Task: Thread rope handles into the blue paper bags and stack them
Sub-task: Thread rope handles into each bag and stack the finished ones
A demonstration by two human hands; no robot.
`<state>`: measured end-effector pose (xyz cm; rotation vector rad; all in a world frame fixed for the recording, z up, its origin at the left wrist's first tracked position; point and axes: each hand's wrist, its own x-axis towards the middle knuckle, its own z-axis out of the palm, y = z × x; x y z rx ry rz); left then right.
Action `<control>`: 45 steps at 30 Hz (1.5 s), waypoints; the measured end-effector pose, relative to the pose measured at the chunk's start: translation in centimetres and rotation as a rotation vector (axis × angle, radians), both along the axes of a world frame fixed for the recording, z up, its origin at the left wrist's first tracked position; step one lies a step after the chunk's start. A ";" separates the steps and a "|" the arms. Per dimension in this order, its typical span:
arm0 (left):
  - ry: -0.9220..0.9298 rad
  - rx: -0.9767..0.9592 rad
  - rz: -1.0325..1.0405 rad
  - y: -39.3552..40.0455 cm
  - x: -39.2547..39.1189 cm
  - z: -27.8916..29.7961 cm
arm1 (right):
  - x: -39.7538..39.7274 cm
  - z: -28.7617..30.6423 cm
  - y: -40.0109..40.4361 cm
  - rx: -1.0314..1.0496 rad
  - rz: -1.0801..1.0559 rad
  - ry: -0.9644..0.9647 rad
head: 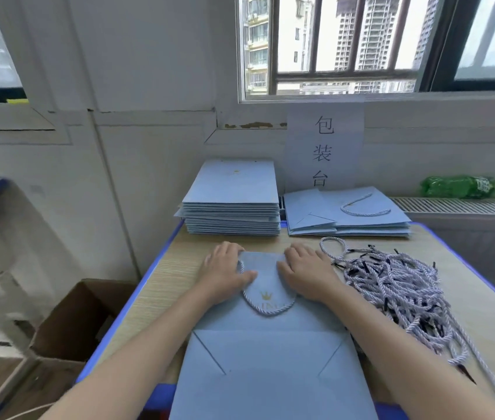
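Observation:
A flat blue paper bag (pixel 270 353) with a gold crown print lies in front of me on the table, its folded bottom toward me. A white-blue rope handle (pixel 267 310) loops across its face. My left hand (pixel 225 274) and my right hand (pixel 306 274) grip the bag's far top edge at its two corners, fingers curled over the edge. A tangled pile of rope handles (pixel 397 295) with dark tips lies just right of the bag.
A tall stack of flat blue bags (pixel 234 198) stands at the table's far left. A lower stack of bags with handles (pixel 349 213) lies to its right, below a paper sign (pixel 325 147). A green bottle (pixel 467 187) lies on the radiator. An open cardboard box (pixel 67 325) sits on the floor at left.

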<state>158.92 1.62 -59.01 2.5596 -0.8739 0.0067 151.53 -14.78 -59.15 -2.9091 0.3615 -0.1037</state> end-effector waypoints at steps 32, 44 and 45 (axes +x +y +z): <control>-0.318 0.177 -0.278 -15.5 5.8 7.7 | 3.0 4.0 -21.7 0.055 -0.763 -0.195; -0.119 0.270 -0.079 -8.9 8.8 8.1 | 7.9 7.0 -12.8 -0.040 -0.210 -0.284; -0.149 0.208 -0.081 -8.5 8.3 8.2 | 8.2 7.0 -11.7 0.049 -0.170 -0.314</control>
